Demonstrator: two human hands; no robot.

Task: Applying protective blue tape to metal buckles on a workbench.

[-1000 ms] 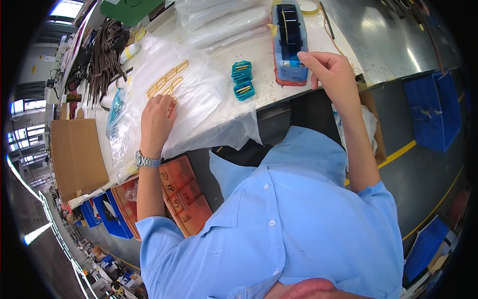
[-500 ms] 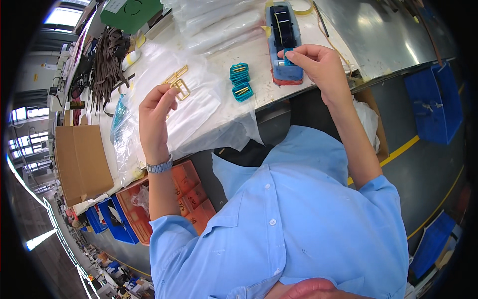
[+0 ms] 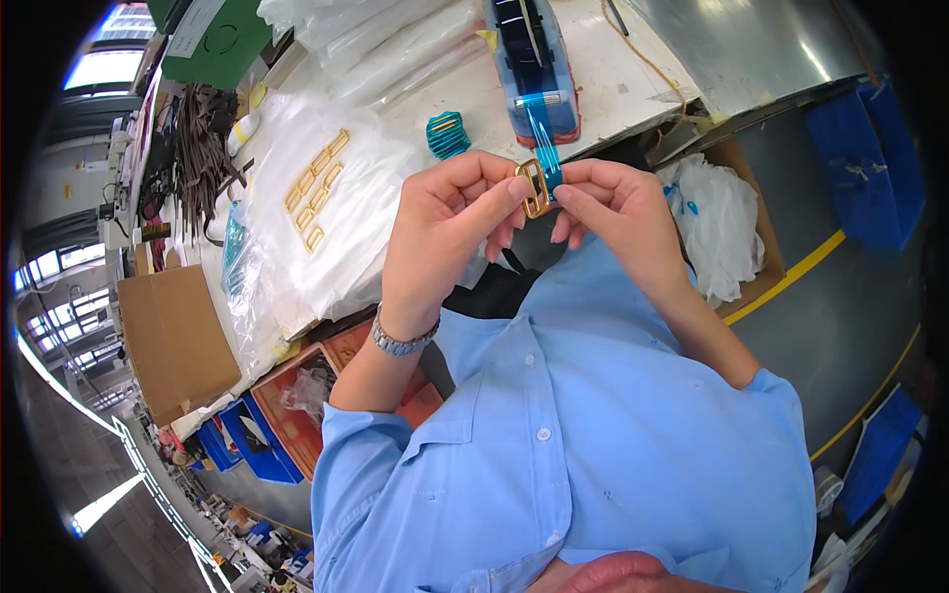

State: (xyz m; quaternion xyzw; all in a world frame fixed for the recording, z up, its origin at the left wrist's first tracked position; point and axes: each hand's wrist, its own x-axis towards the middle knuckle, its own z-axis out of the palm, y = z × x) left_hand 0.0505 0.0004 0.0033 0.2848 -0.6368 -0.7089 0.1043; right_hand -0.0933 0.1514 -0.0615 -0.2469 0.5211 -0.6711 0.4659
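Gold slide buckle [image 3: 535,189] is held in front of the tape dispenser [image 3: 560,94], left hand [image 3: 450,212] pinching it thumb-to-finger. Right hand [image 3: 618,205] pinches the blue tape strip [image 3: 542,135] near its end, just beside the buckle.

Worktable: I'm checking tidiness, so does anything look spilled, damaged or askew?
Nothing looks spilled or damaged. The brown straps do look untidy, heaped in a tangle at left, while the loose gold buckles lie in rows.
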